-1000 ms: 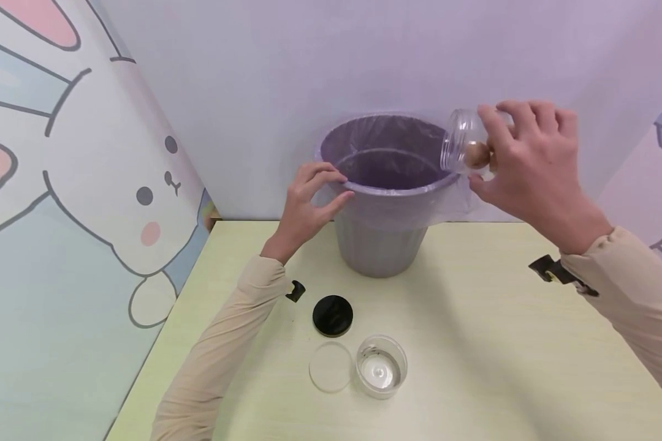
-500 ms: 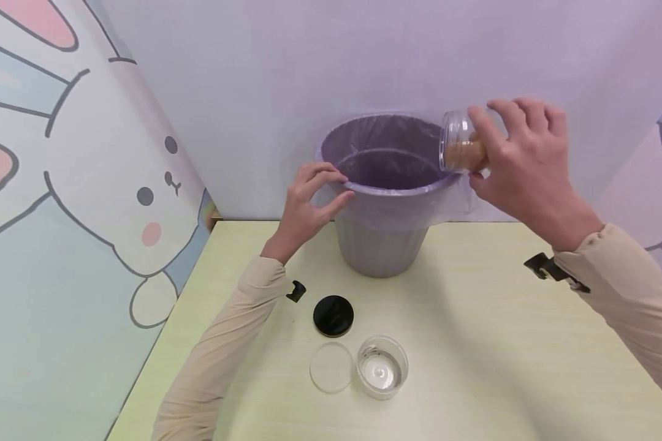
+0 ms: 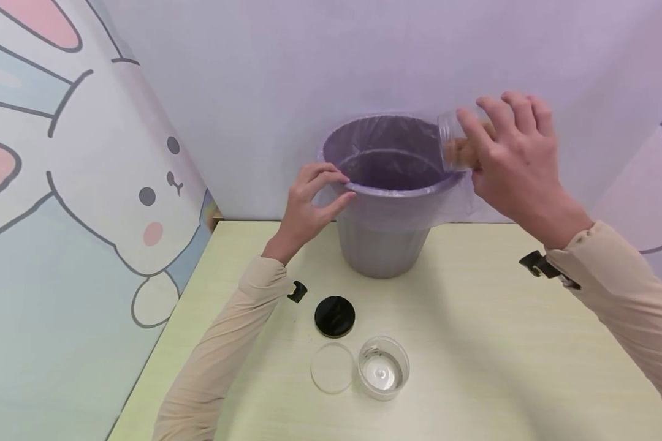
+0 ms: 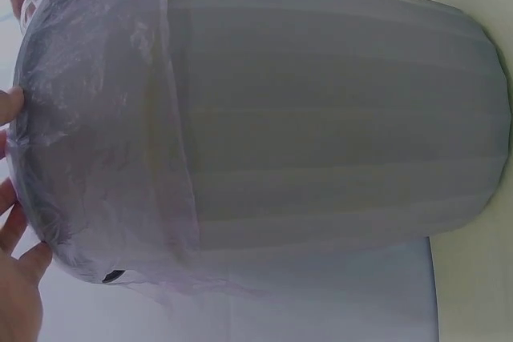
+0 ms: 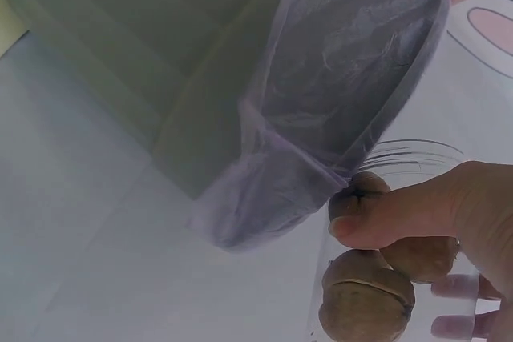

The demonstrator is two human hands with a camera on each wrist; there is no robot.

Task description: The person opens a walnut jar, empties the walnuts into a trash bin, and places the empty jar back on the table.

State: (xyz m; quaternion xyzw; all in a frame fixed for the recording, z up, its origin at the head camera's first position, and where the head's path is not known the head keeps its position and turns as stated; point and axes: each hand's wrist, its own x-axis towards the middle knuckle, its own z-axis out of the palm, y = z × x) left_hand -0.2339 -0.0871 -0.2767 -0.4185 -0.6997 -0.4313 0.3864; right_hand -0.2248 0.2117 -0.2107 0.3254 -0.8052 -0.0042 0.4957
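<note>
A grey bin (image 3: 386,245) stands against the wall, lined with a translucent purple trash bag (image 4: 104,118) folded over its rim. My left hand (image 3: 311,202) grips the bin's rim at the near left, fingers over the edge and thumb outside. With my right hand (image 3: 515,162) I hold a clear plastic jar (image 3: 449,138) lying on its side. Its mouth faces left, right at the bin's right rim. Inside the jar are several walnuts (image 5: 365,302), some partly hidden by my thumb in the right wrist view; one lies close to the mouth.
On the pale yellow table (image 3: 491,318) in front of the bin lie a black round lid (image 3: 334,316) and a clear disc (image 3: 333,367). Beside the disc stands a round clear container (image 3: 383,368). A wall with a rabbit picture (image 3: 116,184) rises on the left.
My right hand has moved left with the jar, bringing its mouth over the bin's rim. The walnuts have shifted toward the mouth. My left hand has stayed at the rim.
</note>
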